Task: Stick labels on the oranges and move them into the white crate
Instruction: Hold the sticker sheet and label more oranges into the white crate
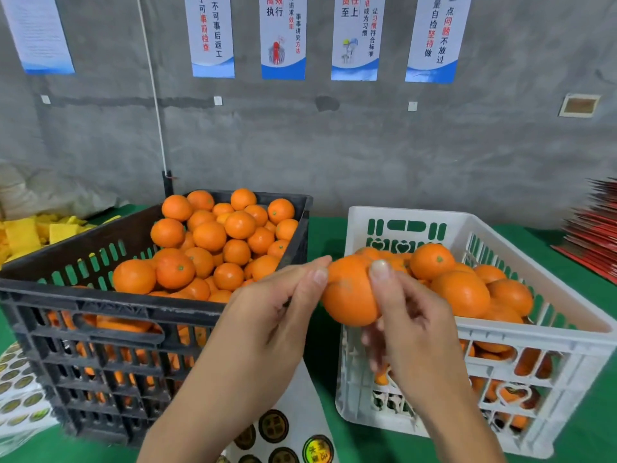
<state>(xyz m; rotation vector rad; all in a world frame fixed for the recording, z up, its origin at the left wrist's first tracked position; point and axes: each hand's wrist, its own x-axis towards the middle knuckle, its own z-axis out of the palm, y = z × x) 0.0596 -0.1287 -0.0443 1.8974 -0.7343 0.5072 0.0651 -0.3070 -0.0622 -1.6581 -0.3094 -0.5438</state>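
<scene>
While the black crate [160,295] on the left sits heaped with loose fruit and the white crate [500,332] on the right is already well filled, one orange [350,292] is held up in the gap between them, just in front of the white crate's near corner. The right hand [414,332] cups it from below with the thumb curled over its top; the left hand [277,312] pinches at its upper left side, thumb and forefinger together on the peel. No label shows on the fruit, and whether one lies under those fingers I cannot tell. To do this well, press the sticker flat from centre outward, then lower the fruit in rather than drop it. The sticker sheet [293,432] below carries round gold-and-black labels, unreadable. The wall posters [283,35] bear Chinese slogans, one reading 高效执行.
</scene>
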